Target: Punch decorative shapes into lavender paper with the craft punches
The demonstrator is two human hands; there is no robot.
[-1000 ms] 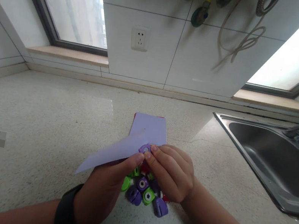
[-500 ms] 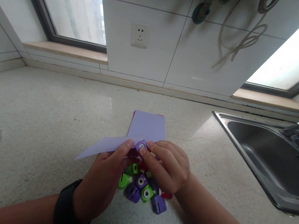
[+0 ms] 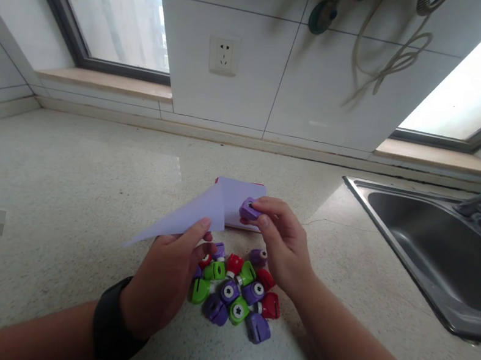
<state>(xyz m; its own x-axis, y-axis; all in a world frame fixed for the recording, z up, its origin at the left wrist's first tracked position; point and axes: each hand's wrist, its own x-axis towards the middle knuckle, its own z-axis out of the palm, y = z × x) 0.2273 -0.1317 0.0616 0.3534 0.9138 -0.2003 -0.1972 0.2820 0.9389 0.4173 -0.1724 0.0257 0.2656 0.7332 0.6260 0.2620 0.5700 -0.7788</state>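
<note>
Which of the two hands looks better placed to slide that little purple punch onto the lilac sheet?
Probably the right hand: it already pinches the purple punch beside the raised edge of the lilac sheet. The left hand is occupied holding that sheet up, above the pile of punches.

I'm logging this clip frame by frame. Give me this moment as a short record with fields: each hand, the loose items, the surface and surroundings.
left hand: pinches lilac paper sheet, lifted off the counter
right hand: grip on a purple craft punch, at the sheet's edge
pile of craft punches: purple, green, red, between the wrists
paper stack: flat behind the hands
countertop: speckled stone
sink: right
</note>
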